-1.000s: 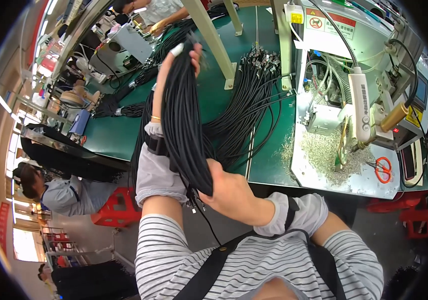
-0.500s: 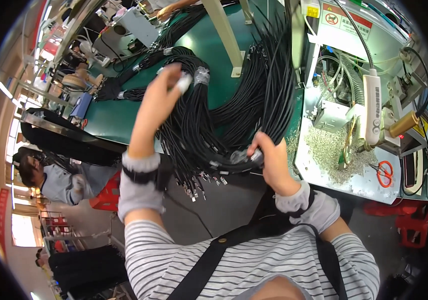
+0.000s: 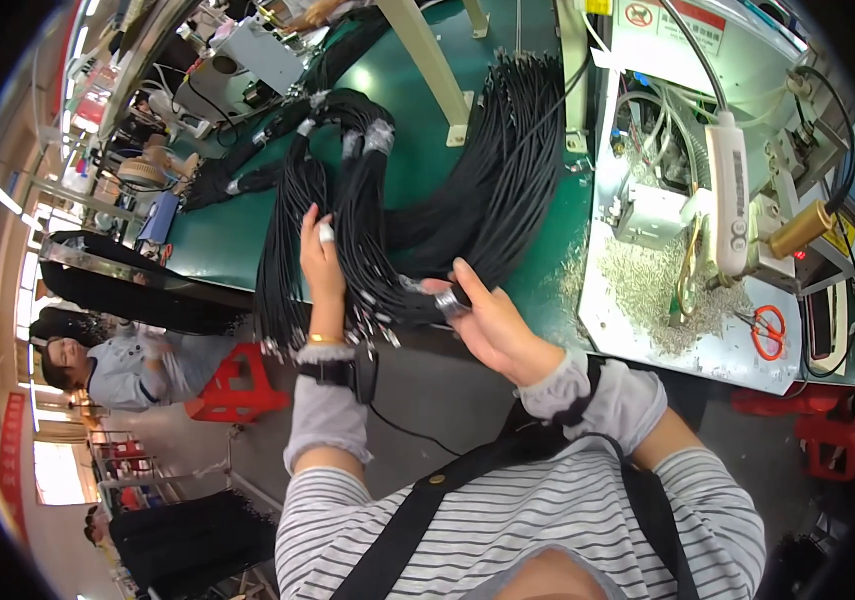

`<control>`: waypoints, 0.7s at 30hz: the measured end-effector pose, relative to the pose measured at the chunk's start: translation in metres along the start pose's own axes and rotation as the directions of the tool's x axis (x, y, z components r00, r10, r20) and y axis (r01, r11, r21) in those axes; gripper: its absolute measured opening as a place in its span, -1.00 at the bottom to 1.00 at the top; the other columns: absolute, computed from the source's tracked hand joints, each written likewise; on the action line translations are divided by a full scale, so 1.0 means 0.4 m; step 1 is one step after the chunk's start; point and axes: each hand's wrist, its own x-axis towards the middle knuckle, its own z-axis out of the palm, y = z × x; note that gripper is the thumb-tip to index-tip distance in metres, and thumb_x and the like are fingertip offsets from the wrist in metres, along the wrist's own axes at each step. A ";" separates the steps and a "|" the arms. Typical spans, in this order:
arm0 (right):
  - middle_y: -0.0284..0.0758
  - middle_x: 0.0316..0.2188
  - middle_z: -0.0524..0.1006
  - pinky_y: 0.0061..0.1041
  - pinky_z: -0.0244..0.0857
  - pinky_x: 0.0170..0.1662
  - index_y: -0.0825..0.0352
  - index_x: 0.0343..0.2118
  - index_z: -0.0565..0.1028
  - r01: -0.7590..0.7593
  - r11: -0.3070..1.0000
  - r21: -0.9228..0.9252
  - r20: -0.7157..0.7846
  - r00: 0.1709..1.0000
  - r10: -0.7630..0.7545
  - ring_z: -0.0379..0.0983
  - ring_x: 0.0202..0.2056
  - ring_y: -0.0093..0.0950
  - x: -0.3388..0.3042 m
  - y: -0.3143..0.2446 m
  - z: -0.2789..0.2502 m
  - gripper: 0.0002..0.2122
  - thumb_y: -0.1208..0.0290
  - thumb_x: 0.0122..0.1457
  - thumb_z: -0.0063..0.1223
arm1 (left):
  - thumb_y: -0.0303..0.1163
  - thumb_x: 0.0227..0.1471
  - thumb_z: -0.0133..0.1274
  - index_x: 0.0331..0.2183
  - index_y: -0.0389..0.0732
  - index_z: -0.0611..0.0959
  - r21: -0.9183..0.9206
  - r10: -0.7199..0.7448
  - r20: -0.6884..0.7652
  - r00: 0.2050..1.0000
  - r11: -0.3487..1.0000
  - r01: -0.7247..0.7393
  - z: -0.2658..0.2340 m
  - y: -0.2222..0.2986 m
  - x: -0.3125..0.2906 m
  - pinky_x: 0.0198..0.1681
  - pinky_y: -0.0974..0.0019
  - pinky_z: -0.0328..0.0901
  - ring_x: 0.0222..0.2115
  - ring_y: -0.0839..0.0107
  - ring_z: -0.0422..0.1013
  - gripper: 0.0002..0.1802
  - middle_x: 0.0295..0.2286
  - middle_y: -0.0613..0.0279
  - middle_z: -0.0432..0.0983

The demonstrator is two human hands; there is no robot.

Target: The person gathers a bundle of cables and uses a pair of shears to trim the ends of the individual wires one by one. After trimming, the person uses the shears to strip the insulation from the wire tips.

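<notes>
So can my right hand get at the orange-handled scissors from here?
Probably yes: the orange-handled scissors lie exposed on the metal tray, and its front edge looks free. Your right hand would likely need to leave the black cable bundle first.

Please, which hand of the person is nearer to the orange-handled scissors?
Right. The right hand is left of the orange-handled scissors, at the banded part of the black cables. The left hand is farther left, beside the cables.
</notes>
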 end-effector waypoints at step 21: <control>-0.24 -0.20 0.42 -0.63 0.24 -0.20 0.35 -0.06 0.26 -0.272 0.678 -0.683 -0.049 0.943 0.328 0.41 -0.24 -0.52 -0.291 -0.113 -0.163 -0.69 0.33 0.18 -0.24 | -0.39 -0.39 0.12 -0.39 -0.21 0.49 0.489 0.279 0.278 0.919 0.783 -0.385 0.328 0.465 -0.117 -0.44 0.32 0.20 -0.44 0.30 0.31 -0.65 -0.50 0.27 0.36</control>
